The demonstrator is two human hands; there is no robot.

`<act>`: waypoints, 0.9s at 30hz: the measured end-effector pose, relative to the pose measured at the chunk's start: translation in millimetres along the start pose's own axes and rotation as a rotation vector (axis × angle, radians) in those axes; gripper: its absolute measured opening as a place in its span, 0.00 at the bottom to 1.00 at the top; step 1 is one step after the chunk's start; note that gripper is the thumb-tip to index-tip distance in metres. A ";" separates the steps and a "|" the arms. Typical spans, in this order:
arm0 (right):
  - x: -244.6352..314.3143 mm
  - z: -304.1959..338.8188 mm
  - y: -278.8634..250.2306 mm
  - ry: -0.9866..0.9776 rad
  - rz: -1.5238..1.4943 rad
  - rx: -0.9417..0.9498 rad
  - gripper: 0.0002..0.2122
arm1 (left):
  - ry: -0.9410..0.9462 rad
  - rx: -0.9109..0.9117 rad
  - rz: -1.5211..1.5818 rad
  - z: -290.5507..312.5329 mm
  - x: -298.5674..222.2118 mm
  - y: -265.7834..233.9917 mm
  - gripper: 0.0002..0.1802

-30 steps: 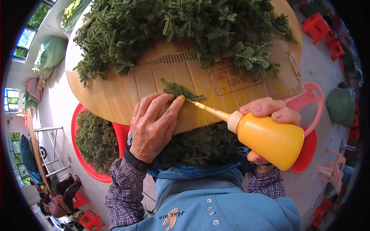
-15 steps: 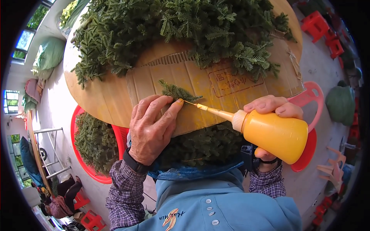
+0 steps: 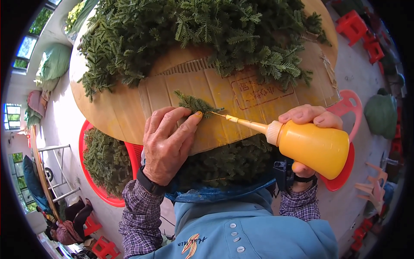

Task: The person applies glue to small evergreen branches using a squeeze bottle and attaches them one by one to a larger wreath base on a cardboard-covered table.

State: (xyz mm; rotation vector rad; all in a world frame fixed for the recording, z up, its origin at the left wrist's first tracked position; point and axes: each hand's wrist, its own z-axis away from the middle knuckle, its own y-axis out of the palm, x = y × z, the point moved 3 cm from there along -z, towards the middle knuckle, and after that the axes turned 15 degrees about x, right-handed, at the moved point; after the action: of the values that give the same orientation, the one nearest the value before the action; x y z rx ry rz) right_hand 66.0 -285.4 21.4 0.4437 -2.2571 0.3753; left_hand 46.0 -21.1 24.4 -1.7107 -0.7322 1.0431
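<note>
My left hand (image 3: 167,144) pinches a small green fir sprig (image 3: 195,103) between thumb and fingertips, over a sheet of brown cardboard (image 3: 207,88) smeared with yellow. Wrapped around a soft bottle of orange-yellow liquid, perhaps glue, is my right hand (image 3: 311,117). This squeeze bottle (image 3: 315,146) lies tilted on its side, its long nozzle pointing left. A thin tip at the nozzle's end reaches the sprig's lower right part, close to my left fingertips. Whether liquid is flowing out cannot be made out.
A big heap of fir sprigs (image 3: 125,47) covers the far part of the round wooden table (image 3: 103,112). More sprigs fill a red basket (image 3: 84,168) at left and lie across my lap (image 3: 228,166). A pink chair back (image 3: 351,110) and red stools (image 3: 351,28) stand at right.
My right hand has drawn the bottle slightly to the right, and the nozzle tip has slid along the sprig away from my left fingertips. The left hand has barely shifted.
</note>
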 end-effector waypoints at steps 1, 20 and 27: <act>0.2 0.1 -0.5 0.000 0.000 -0.001 0.38 | 0.001 0.001 0.000 0.0 0.7 0.3 0.17; 5.5 8.2 -13.8 -0.043 0.038 -0.050 0.36 | 0.035 -0.091 0.036 -2.6 2.2 7.0 0.16; 9.0 17.2 -17.7 -0.080 0.029 -0.136 0.38 | 0.110 -0.019 0.210 16.2 -5.8 -7.1 0.15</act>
State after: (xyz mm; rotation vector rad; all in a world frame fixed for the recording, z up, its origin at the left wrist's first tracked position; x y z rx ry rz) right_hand 56.7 -309.9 19.4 0.3615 -2.3519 0.2207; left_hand 28.9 -16.6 30.1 -1.8758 -0.5011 1.0766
